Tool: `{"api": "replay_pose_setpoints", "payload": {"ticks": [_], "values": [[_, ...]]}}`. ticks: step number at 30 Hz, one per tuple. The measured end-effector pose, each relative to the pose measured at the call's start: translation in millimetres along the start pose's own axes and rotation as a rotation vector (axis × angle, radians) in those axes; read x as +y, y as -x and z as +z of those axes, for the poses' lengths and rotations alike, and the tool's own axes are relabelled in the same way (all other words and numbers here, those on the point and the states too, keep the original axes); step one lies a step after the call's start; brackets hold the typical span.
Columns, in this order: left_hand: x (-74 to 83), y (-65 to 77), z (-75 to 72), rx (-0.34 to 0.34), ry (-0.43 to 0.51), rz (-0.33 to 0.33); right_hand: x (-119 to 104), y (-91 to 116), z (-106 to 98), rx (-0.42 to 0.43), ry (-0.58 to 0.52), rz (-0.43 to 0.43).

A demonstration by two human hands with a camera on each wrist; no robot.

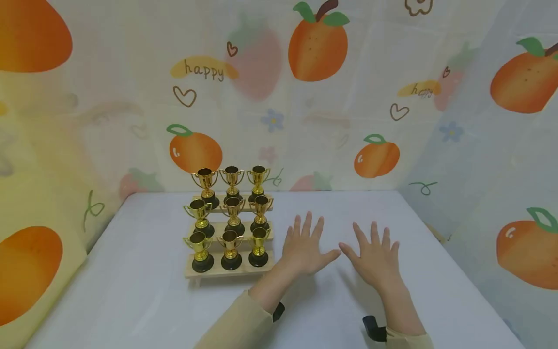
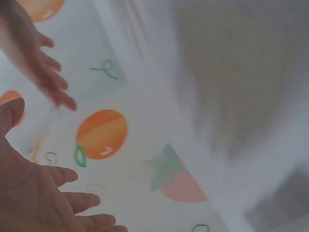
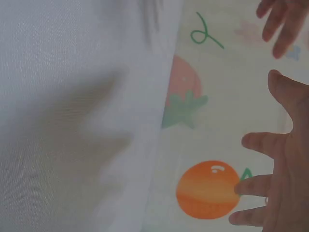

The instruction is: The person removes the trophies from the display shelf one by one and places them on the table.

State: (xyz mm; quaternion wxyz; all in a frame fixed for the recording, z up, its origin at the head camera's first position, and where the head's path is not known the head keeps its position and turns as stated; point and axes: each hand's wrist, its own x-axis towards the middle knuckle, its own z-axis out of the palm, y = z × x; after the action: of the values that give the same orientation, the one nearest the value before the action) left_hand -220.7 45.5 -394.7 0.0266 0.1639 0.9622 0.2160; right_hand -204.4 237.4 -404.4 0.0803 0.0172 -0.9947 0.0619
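Nine gold trophies stood upright in three rows of three on a stepped wooden stand, which rested on the white tabletop to the left of both hands. The left hand, nearer the stand, and the right hand held nothing, fingers straight and spread apart; both seemed to hover above the tabletop, though their height was hard to judge.

Spread left grip is between trophies and spread right grip.
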Motion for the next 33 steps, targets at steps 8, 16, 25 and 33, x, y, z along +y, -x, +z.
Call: {"api": "replay_pose_setpoints", "payload": {"ticks": [8, 16, 25, 33], "values": [[3.0, 65.5, -36.9, -0.012, 0.246, 0.139, -10, 4, -2, 0.021, -0.068, -0.058], [-23.1, 147.5, -99.3, 0.299, 0.488, 0.161, -35, 10, 0, 0.038, -0.235, -0.133], [-115.5, 183.4, -149.4, 0.759, 0.922, 0.057, -71, 22, 9, -0.011, -0.493, -0.195], [-193.1, 159.1, -133.9, 0.662, 1.143, -0.180, -91, 20, 15, 0.104, -0.643, -0.289]]}}
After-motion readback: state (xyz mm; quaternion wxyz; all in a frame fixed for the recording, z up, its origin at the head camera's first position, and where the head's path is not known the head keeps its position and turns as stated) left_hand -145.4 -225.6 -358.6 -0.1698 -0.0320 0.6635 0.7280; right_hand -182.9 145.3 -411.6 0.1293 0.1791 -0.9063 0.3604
